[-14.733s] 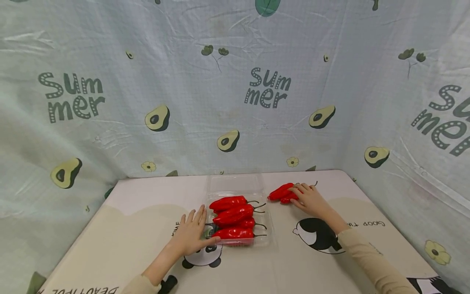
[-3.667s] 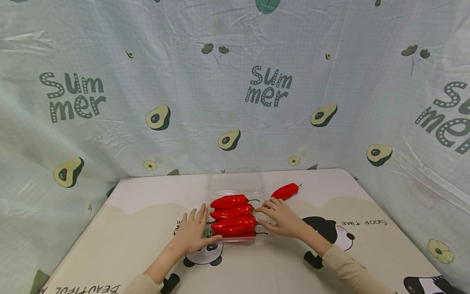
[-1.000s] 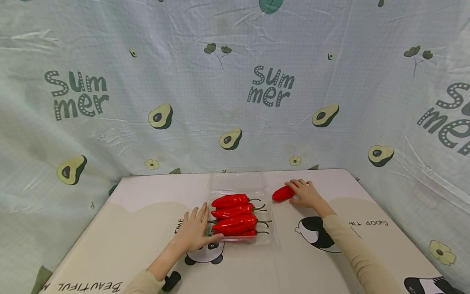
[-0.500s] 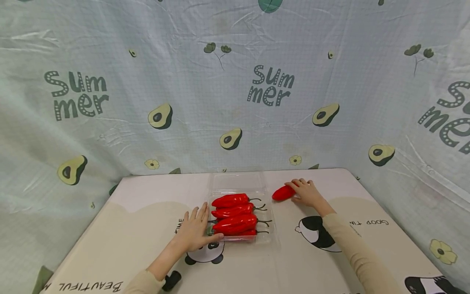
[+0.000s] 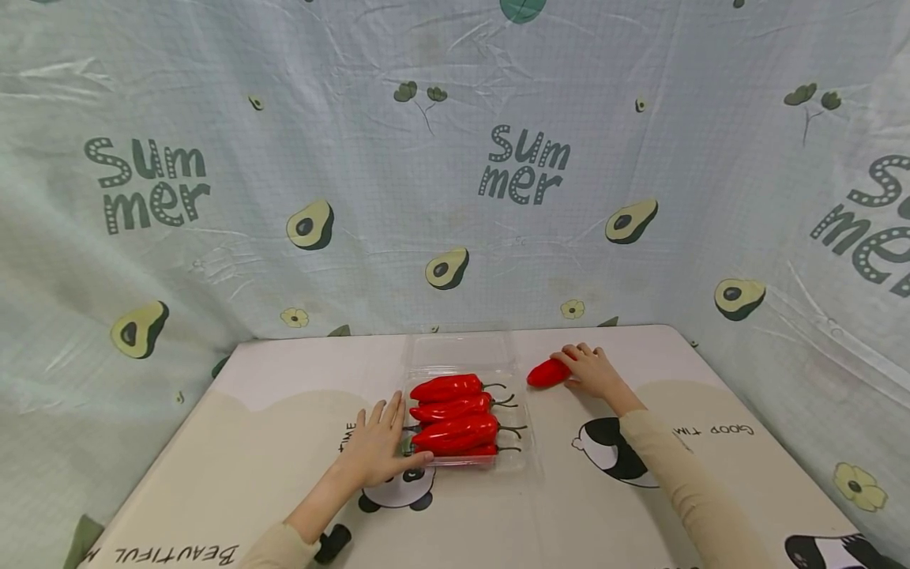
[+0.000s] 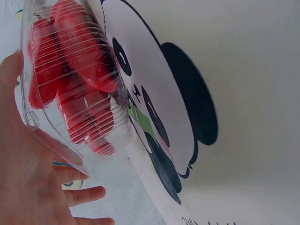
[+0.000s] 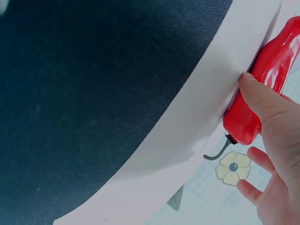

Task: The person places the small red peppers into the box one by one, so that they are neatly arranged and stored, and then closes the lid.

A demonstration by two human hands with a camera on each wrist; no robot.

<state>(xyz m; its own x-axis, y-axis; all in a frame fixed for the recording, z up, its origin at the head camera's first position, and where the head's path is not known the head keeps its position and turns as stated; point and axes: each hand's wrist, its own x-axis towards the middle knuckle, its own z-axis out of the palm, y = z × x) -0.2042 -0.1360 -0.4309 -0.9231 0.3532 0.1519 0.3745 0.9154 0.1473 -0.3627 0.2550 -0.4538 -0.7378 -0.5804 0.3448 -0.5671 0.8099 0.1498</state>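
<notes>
My left hand (image 5: 375,449) lies with straight, spread fingers along the left side of a clear plastic clamshell box (image 5: 526,454), its thumb at the near edge. Several glossy red peppers (image 5: 455,433) with dark stems lie stacked in the box, stems to the right; the left wrist view shows them through the ribbed clear wall (image 6: 51,101). To the right of the box, my right hand (image 5: 593,373) grips a single red pepper (image 5: 547,374) lying on the table. In the right wrist view the thumb presses one side of that pepper (image 7: 241,117), near its curved stem; the fingers are partly hidden behind it.
The box's clear lid (image 5: 458,352) is folded back flat behind it. A pale table mat (image 5: 284,442) printed with pandas and lettering covers the tabletop. A curtain (image 5: 370,182) with avocado prints hangs behind and at both sides.
Earlier, two peppers lay on the right; one is left there. My right hand has gone from the box's right side to this pepper and stayed nearly still lately. The left hand holds its place.
</notes>
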